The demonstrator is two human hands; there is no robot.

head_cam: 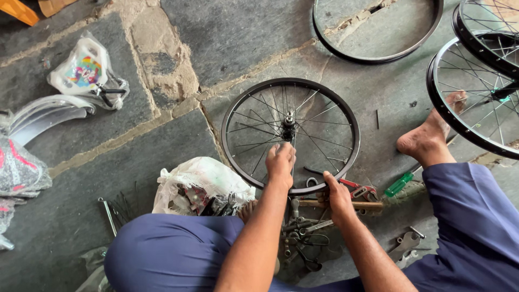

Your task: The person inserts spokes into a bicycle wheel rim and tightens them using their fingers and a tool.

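Black wheel: a spoked wheel lies flat on the stone floor, hub at its middle, just in front of the person's knees.
Left hand: the left hand reaches over the near rim into the spokes, just short of the hub; its fingers are curled together around a spoke, the tips hidden by the back of the hand.
Right hand: the right hand rests at the near rim, right of the left hand; whether its fingers are spread or pinching cannot be told, as they are tucked under.
Tools: a heap of spanners and pliers lies between the knees, touching the rim's near edge; a green-handled screwdriver lies just right of the rim.
Edges: a bare foot sits near the wheel's right side; a second spoked wheel overlaps the foot, and a bare rim lies beyond, apart.
Open room: floor left of and beyond the wheel is free up to the mortar joint.
Packages: a white plastic bag of parts lies just left of the near rim; a clear wrapped pack with a many-coloured patch lies well apart at far left, beside a silver mudguard.
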